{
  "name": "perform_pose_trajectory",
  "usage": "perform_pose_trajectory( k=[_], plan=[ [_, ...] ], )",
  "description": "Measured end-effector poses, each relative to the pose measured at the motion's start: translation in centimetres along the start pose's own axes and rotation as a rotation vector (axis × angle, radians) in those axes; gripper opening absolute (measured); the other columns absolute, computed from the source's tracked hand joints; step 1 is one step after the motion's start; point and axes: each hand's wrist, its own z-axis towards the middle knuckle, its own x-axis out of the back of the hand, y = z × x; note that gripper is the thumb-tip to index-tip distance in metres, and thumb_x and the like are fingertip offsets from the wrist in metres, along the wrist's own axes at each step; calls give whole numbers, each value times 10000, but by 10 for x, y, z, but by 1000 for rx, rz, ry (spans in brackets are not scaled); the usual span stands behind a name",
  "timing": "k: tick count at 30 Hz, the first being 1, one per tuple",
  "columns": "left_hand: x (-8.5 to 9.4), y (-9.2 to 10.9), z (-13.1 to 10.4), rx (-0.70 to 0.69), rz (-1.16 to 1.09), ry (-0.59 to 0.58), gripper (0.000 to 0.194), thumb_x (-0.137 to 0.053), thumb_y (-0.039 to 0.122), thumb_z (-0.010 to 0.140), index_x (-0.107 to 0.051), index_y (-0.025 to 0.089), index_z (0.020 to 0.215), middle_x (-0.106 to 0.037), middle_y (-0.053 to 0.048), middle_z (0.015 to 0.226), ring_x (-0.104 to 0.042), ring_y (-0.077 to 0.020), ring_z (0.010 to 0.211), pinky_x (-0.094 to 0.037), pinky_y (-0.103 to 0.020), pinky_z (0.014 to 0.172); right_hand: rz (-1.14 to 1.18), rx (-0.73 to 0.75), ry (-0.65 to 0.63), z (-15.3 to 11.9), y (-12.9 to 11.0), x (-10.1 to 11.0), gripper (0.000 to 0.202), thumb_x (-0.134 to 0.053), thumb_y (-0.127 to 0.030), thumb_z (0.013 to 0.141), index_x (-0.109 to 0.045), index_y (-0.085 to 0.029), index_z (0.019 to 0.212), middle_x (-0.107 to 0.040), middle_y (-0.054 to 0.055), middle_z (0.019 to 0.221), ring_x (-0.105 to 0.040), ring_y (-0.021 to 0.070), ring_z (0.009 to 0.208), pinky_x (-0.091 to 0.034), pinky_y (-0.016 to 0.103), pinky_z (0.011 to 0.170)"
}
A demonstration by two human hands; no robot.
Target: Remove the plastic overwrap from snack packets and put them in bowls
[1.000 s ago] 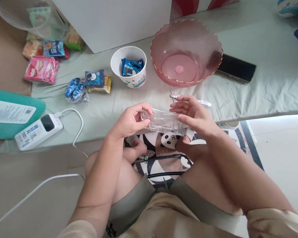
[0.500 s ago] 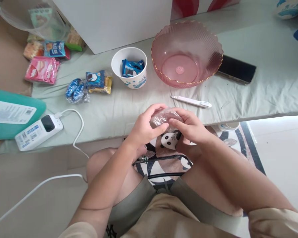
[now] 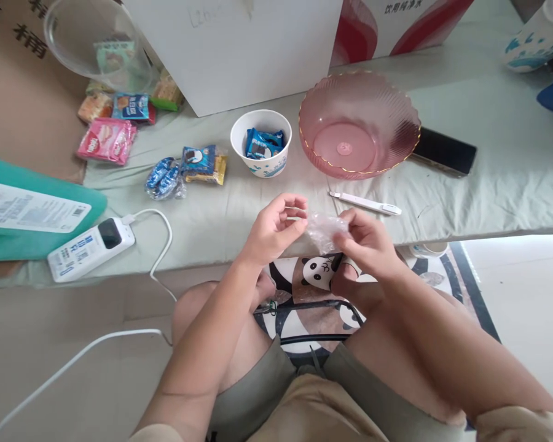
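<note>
The wrapper point(image 3: 322, 230) was just below the centre of the frame, between the two hands, above the front edge of the bench point(image 3: 212, 236). It lay to the left of the right hand point(image 3: 371, 245) and to the right of the left hand point(image 3: 271, 233). The right hand was the nearer, gripping its right side between thumb and bent fingers. The left hand was partly closed, its fingers curled and its thumb pointing towards the wrapper's left edge; whether it touched or pinched that edge could not be told. The wrapper was bunched up and had no firm long axis, though it spread slightly more across the frame than up and down it.

It looked thin, clear and whitish, crinkled all over, with small bright glints and an uneven outline. No contents could be made out in it.

Just above the hands, the white tool point(image 3: 366, 202) slanted down to the right. Beyond it, right of centre in the upper frame, was the pink bowl point(image 3: 345, 144), with the phone point(image 3: 447, 150) beside it at the right. The paper cup point(image 3: 267, 166), holding blue packets point(image 3: 263, 144), stood to the bowl's left.
</note>
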Motion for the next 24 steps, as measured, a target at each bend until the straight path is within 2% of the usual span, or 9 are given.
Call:
perform_pose_trajectory(
  k=[5,10,12,14,15,17,19,21,24],
  plan=[
    [14,7,6,34,-14,147,131,-693,296,800,-650,200,877,-635,11,762,-626,-122,741,-503,-256,723,-341,174,307,6,-40,12,180,-665,-169,819,-520,-259,764,-525,-14,699,-445,146,619,-338,313,588],
    [20,19,5,24,-32,212,81,-661,266,790,-628,201,757,-599,24,678,-586,-114,665,-498,-265,694,-865,265,437,80,-74,39,300,-655,-7,715,-467,-241,712,-450,-27,688,-404,130,673,-331,335,708],
    [23,23,3,3,-46,216,85,-655,258,789,-623,198,738,-591,28,664,-569,-105,647,-490,-257,680,-1060,97,369,116,-76,46,244,-665,-15,742,-533,-220,758,-495,-12,772,-403,118,721,-311,338,723],
    [26,25,2,-14,-65,234,87,-652,253,792,-624,196,732,-588,31,657,-561,-98,635,-482,-249,668,-1170,-150,195,141,-80,46,161,-786,-130,739,-642,-193,773,-552,3,768,-416,117,706,-313,354,711],
    [29,26,2,-20,-76,249,86,-651,249,792,-625,196,730,-586,32,653,-559,-96,630,-478,-246,661,-1192,-233,114,147,-84,43,138,-823,-202,736,-693,-184,780,-586,14,754,-434,124,691,-330,365,709],
    [35,27,0,-35,-98,288,84,-648,239,787,-623,197,719,-584,32,645,-556,-94,623,-472,-241,645,-1198,-239,72,149,-96,30,115,-789,-292,798,-769,-191,848,-669,45,763,-519,163,692,-400,393,727],
    [41,28,-1,-54,-128,330,82,-647,230,779,-621,199,709,-581,33,637,-551,-91,611,-464,-234,626,-1216,-101,179,144,-110,11,188,-640,-262,900,-790,-205,998,-754,80,921,-644,215,809,-480,419,816],
    [48,29,-2,-64,-161,377,84,-647,227,770,-617,201,697,-573,36,624,-541,-88,593,-455,-227,604,-1214,84,227,142,-117,-12,249,-587,-200,900,-779,-190,1058,-781,94,1029,-712,244,936,-525,410,894],
    [57,30,-3,-61,-184,440,88,-651,227,758,-614,203,681,-557,38,603,-528,-86,576,-446,-221,582,-1239,174,-14,155,-108,-51,252,-607,-191,878,-755,-204,1083,-786,87,1061,-729,266,999,-545,392,901]
  ],
)
